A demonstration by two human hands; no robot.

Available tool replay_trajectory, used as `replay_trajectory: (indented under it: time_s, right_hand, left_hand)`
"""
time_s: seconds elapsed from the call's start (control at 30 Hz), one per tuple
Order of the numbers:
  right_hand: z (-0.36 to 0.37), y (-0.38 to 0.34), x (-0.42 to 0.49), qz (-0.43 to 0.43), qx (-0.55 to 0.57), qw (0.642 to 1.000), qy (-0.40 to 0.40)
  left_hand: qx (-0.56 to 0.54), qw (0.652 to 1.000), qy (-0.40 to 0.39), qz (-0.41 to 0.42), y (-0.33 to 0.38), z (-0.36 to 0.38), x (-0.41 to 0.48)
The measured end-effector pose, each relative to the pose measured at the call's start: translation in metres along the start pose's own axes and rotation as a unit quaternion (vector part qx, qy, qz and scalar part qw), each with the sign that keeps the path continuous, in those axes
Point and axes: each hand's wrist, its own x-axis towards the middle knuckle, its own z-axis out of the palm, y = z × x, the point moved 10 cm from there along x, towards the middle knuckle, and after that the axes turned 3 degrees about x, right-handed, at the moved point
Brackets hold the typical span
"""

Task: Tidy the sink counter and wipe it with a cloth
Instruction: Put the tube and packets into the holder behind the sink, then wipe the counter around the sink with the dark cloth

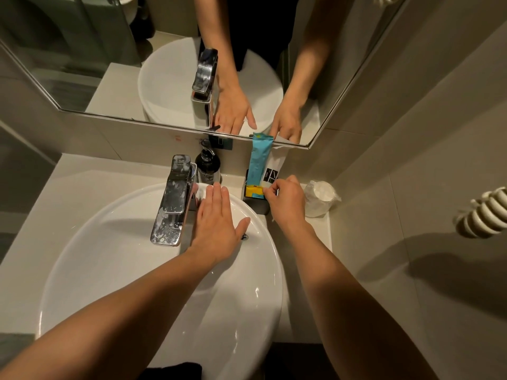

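At the back right corner of the sink surface (pixel 315 223), the right hand (pixel 286 200) has its grip pinched shut, thumb and fingertips closed on the lower end of a white packet (pixel 272 171) that stands upright in a small dark tray (pixel 256 200). Touching that packet on its left stands a blue sachet (pixel 258 160) with a yellow bottom, its top leaning against the mirror (pixel 109 50). Just right of the hand sits a plastic-wrapped white cup (pixel 321 197) against the wall. The left hand (pixel 216 220) is flat and open, fingers together and thumb spread, palm down over the back of the white basin (pixel 109 242), holding nothing. Beside it on its left rises the chrome faucet (pixel 174 198), spotted with water marks. Behind the faucet, near the mirror's lower edge, stands a dark pump bottle (pixel 207 163). No cloth shows.
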Motion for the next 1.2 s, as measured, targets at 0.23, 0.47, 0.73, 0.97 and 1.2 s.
replay_trajectory:
  time_s: [0.23,0.47,0.73,0.97,1.2]
  right_hand:
    - [-0.011,-0.003,-0.011,0.000,0.024,0.999,0.022]
    - [-0.021,-0.022,-0.068,-0.073,0.052,0.996,0.011]
    - [0.030,-0.035,-0.183,-0.130,0.029,0.980,-0.151]
    - [0.101,-0.023,-0.286,-0.087,-0.073,0.923,-0.369]
    - [0.138,-0.011,-0.334,-0.032,-0.144,0.890,-0.432]
  left_hand:
    - [-0.010,1.000,-0.013,0.004,0.002,0.001,-0.001]
    - [-0.090,0.994,-0.036,0.053,0.000,-0.009,-0.015]
    - [-0.135,0.983,-0.031,0.124,-0.051,-0.034,-0.135]
    - [-0.043,0.975,-0.186,0.111,-0.121,0.016,-0.224]
    - [0.071,0.939,-0.282,0.184,-0.137,0.038,-0.265]
